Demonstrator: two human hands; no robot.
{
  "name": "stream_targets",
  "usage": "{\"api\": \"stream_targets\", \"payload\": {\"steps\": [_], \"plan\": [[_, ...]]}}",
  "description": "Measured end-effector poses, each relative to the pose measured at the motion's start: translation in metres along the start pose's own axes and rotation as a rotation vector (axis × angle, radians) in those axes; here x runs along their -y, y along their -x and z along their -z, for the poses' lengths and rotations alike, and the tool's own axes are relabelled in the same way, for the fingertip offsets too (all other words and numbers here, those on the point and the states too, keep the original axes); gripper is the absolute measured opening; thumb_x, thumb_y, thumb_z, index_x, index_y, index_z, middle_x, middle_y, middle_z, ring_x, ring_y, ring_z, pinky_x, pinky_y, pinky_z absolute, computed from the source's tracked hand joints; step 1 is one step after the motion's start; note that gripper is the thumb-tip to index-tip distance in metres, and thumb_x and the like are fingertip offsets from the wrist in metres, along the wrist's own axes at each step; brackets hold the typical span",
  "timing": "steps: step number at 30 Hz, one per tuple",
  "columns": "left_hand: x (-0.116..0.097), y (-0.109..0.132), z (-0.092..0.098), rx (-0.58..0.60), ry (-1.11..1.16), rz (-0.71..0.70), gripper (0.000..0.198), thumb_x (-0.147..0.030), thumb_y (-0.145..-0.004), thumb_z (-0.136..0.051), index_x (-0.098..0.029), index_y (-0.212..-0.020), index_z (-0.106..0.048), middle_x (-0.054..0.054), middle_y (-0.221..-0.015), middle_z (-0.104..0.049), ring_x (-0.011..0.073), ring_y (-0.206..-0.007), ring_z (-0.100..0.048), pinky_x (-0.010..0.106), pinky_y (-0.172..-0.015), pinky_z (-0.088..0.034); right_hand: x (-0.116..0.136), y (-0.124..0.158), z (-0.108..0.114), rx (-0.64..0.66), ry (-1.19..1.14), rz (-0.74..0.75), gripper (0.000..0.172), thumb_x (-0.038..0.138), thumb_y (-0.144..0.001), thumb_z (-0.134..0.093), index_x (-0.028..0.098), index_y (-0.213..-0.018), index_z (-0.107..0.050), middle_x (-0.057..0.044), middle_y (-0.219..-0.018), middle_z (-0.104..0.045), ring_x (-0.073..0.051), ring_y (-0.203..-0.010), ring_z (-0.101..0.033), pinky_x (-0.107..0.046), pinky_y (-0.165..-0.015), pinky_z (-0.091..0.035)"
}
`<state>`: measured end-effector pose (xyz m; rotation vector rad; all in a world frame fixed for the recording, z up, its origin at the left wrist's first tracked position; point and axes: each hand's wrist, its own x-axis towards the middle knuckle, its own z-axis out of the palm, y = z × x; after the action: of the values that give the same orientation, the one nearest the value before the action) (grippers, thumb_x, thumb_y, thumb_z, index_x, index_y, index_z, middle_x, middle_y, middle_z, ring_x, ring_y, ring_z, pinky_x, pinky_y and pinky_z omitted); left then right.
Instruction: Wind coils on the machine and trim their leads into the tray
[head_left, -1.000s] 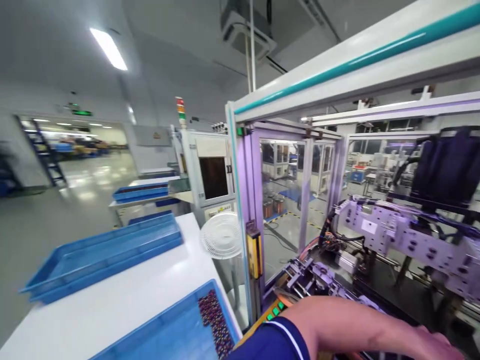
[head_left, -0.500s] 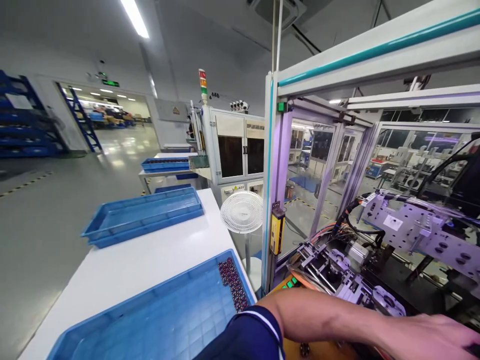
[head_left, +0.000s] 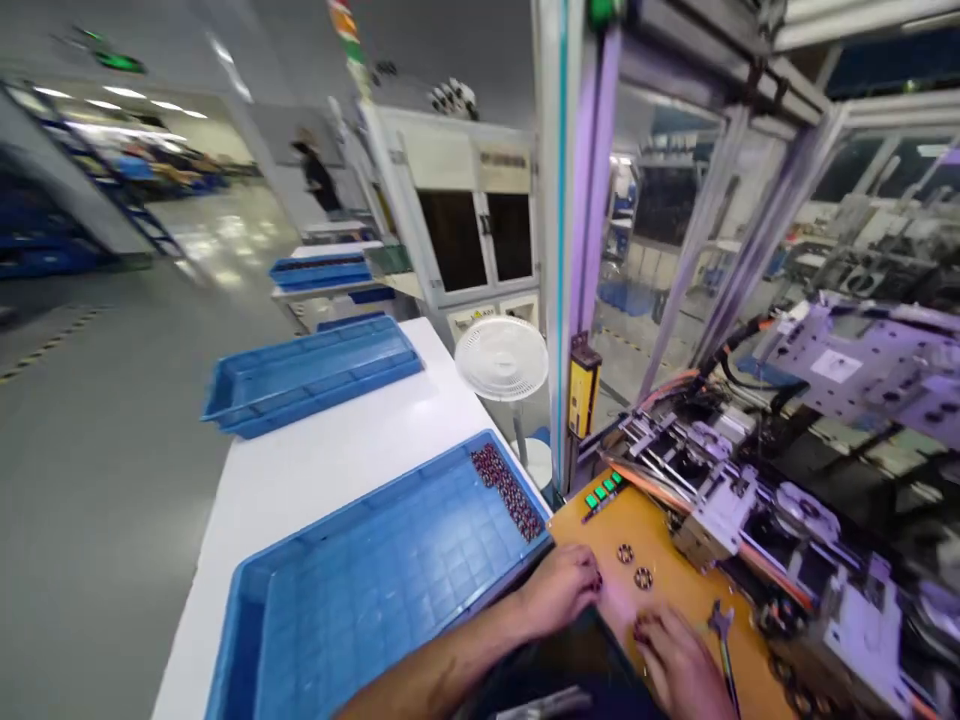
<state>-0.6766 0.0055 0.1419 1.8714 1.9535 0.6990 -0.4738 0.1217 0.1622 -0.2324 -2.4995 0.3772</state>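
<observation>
My left hand (head_left: 559, 592) is above the near left edge of the orange work board (head_left: 660, 525), beside the blue tray. Its fingers are closed on a small dark, coppery part (head_left: 597, 580), partly hidden. Lower right, over the same board, my right hand (head_left: 679, 660) has its fingers bent together around a small dark reddish part (head_left: 641, 626), mostly covered and blurred. Between and beyond the hands lie two small ring-shaped parts with dark and light segments, one ring (head_left: 625, 553) behind the other ring (head_left: 643, 578). A wrench-like tool (head_left: 722, 632) lies right of my right hand.
The blue tray (head_left: 360, 500) on the white table (head_left: 337, 455) holds many small dark parts (head_left: 506, 490) in its right corner. Another blue tray (head_left: 315, 375) stands behind. Machine fixtures (head_left: 724, 510), green buttons (head_left: 604, 490) and a frame post (head_left: 562, 250) border the board. A person (head_left: 319, 175) stands far off.
My view has tilted down and shifted. The arm that stretched across to the right is drawn back, and both hands now show over the orange board.
</observation>
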Motion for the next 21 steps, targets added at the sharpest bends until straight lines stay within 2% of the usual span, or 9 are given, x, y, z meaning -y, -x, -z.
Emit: {"api": "stream_targets", "payload": {"steps": [2,4,7,10,14,16,18,19,21], "plan": [[0.005,0.002,-0.011,0.033,0.013,-0.018,0.011,-0.025,-0.088,-0.061,-0.019,-0.086,-0.070,0.008,-0.092,-0.068,0.0209,-0.091,-0.064,0.034,-0.084,-0.050,0.005,0.001,-0.024,0.054,0.028,-0.061,0.019,0.023,-0.098,-0.053,0.016,-0.085,-0.065,-0.003,-0.082,-0.063,-0.015,-0.073,-0.061,-0.027,-0.064,-0.054],[0.008,-0.003,-0.023,0.043,0.033,-0.044,0.014,-0.023,-0.091,-0.056,-0.018,-0.089,-0.068,0.009,-0.096,-0.068,0.0220,-0.094,-0.062,0.037,-0.087,-0.050,0.002,0.004,-0.037,0.110,0.063,-0.136,0.022,0.012,-0.094,-0.051,0.017,-0.079,-0.066,-0.006,-0.083,-0.063,-0.017,-0.076,-0.061,-0.029,-0.067,-0.054],[0.014,-0.016,-0.038,0.012,0.054,-0.073,0.014,-0.024,-0.094,-0.052,-0.016,-0.092,-0.064,0.011,-0.100,-0.067,0.0238,-0.095,-0.061,0.042,-0.088,-0.049,-0.005,0.015,-0.035,0.141,0.101,-0.228,0.016,0.013,-0.092,-0.055,0.019,-0.096,-0.070,-0.009,-0.097,-0.066,-0.021,-0.089,-0.062,-0.032,-0.078,-0.054],[0.017,-0.026,-0.047,-0.037,0.060,-0.094,0.012,-0.027,-0.094,-0.054,-0.017,-0.091,-0.061,0.009,-0.098,-0.067,0.0236,-0.096,-0.061,0.043,-0.089,-0.050,-0.001,0.042,-0.007,0.086,0.133,-0.334,0.018,0.017,-0.094,-0.057,0.020,-0.107,-0.068,-0.010,-0.106,-0.066,-0.022,-0.097,-0.062,-0.035,-0.086,-0.053],[0.018,-0.026,-0.046,-0.082,0.067,-0.119,0.015,-0.031,-0.092,-0.058,-0.019,-0.100,-0.057,0.010,-0.108,-0.062,0.0246,-0.106,-0.059,0.045,-0.095,-0.050,0.011,0.108,0.047,-0.050,0.233,-0.532,0.023,0.016,-0.095,-0.052,0.019,-0.112,-0.066,-0.011,-0.104,-0.065,-0.023,-0.097,-0.062,-0.040,-0.087,-0.054],[0.019,-0.026,-0.044,-0.091,0.070,-0.128,0.040,-0.039,-0.086,-0.067,-0.018,-0.117,-0.053,0.014,-0.123,-0.054,0.0302,-0.120,-0.053,0.051,-0.102,-0.046,0.017,0.143,0.069,-0.101,0.312,-0.640,0.024,0.017,-0.096,-0.050,0.020,-0.115,-0.065,-0.012,-0.103,-0.064,-0.024,-0.096,-0.062,-0.043,-0.087,-0.054],[0.019,-0.029,-0.044,-0.069,0.051,-0.145,0.070,-0.046,-0.079,-0.073,-0.018,-0.135,-0.043,0.018,-0.137,-0.042,0.0359,-0.131,-0.044,0.056,-0.108,-0.041,0.021,0.169,0.082,-0.124,0.382,-0.733,0.025,0.020,-0.097,-0.051,0.020,-0.117,-0.065,-0.013,-0.104,-0.064,-0.025,-0.096,-0.062,-0.046,-0.089,-0.053],[0.020,-0.031,-0.046,-0.052,0.035,-0.155,0.078,-0.048,-0.078,-0.074,-0.019,-0.141,-0.037,0.019,-0.141,-0.039,0.0370,-0.134,-0.041,0.057,-0.110,-0.039,0.022,0.178,0.085,-0.129,0.406,-0.770,0.025,0.022,-0.097,-0.051,0.020,-0.118,-0.065,-0.013,-0.105,-0.064,-0.026,-0.098,-0.061,-0.048,-0.090,-0.053],[0.018,-0.038,-0.051,-0.022,0.003,-0.173,0.079,-0.045,-0.084,-0.068,-0.021,-0.148,-0.029,0.018,-0.144,-0.037,0.0362,-0.135,-0.042,0.056,-0.110,-0.039,0.020,0.188,0.083,-0.124,0.419,-0.815,0.025,0.023,-0.096,-0.053,0.019,-0.117,-0.065,-0.014,-0.110,-0.063,-0.027,-0.103,-0.060,-0.049,-0.092,-0.052]]}}
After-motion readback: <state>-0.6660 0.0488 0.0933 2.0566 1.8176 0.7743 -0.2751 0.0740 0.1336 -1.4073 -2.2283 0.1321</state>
